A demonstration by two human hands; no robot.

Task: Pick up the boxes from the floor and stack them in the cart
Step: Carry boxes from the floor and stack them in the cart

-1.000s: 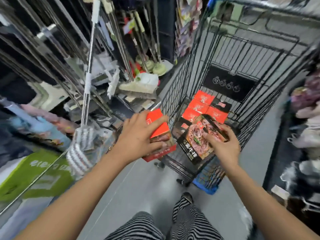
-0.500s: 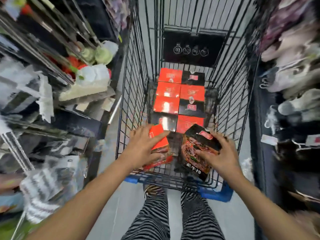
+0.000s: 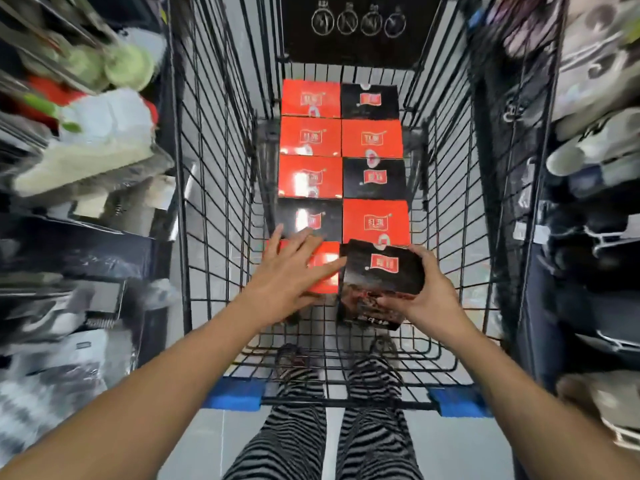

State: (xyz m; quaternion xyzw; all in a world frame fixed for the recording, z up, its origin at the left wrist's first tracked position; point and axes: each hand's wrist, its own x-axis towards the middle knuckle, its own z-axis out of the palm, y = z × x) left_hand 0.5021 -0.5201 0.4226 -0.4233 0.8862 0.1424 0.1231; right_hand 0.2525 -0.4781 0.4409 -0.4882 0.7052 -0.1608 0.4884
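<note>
In the cart (image 3: 221, 168), the left hand (image 3: 291, 271) lies flat, fingers straight, on a red box (image 3: 327, 284), and the right hand (image 3: 426, 292) holds a black box (image 3: 367, 271) beside it.

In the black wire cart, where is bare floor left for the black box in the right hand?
Free: the floor of the black wire cart between the near wall and the red cardboard box under the left hand, including the spot beside it, under the black cardboard box the right hand grips. Crowded: farther in, two columns of boxes.
</note>
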